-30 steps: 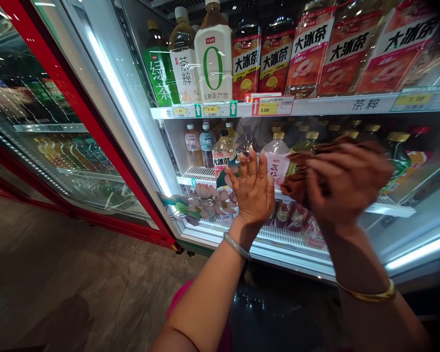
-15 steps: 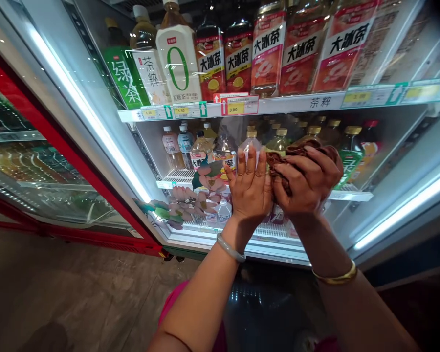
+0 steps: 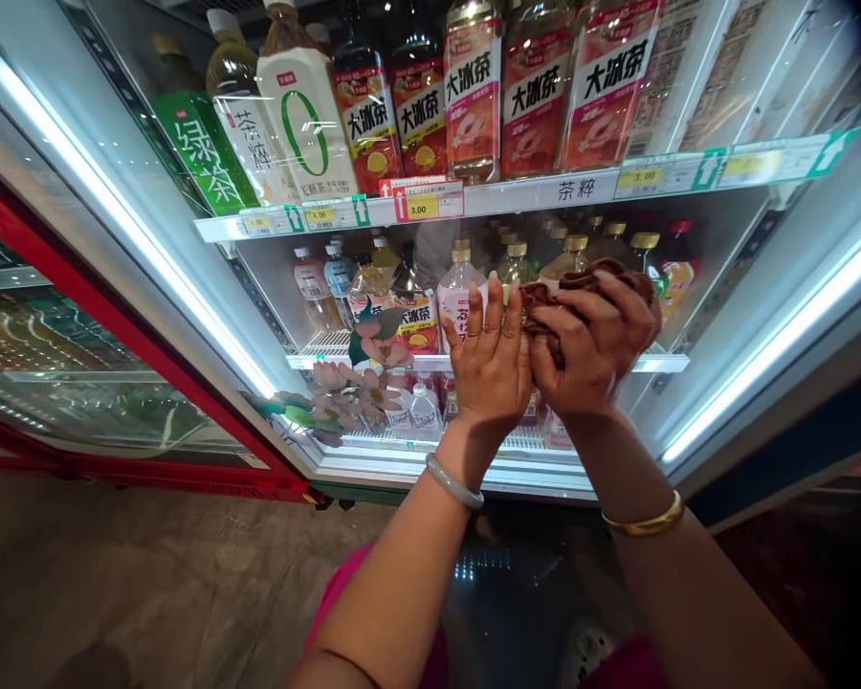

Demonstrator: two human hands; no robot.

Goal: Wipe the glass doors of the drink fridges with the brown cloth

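Observation:
My left hand (image 3: 489, 368) is flat with its fingers spread and pointing up, against the glass door of a lit drinks fridge. Right beside it, my right hand (image 3: 594, 349) is closed on a crumpled brown cloth (image 3: 581, 279), which bunches out above the fingers and toward the left hand. The two hands nearly touch. Flower decals (image 3: 359, 388) show on the glass to the left of my left hand. Behind the hands, bottles such as a pink-labelled one (image 3: 459, 287) stand on the middle shelf, partly hidden by my fingers.
Large tea bottles (image 3: 474, 96) stand on the upper shelf, behind a price-tag strip (image 3: 517, 196). Small bottles (image 3: 423, 407) sit on the lowest shelf. A red-framed fridge (image 3: 150, 411) adjoins on the left, above a grey-brown floor (image 3: 172, 574). A shoe (image 3: 586, 651) shows below.
The view has shifted, so the fridge and bottles appear further left. Both hands keep nearly the same pose, the right still gripping the cloth.

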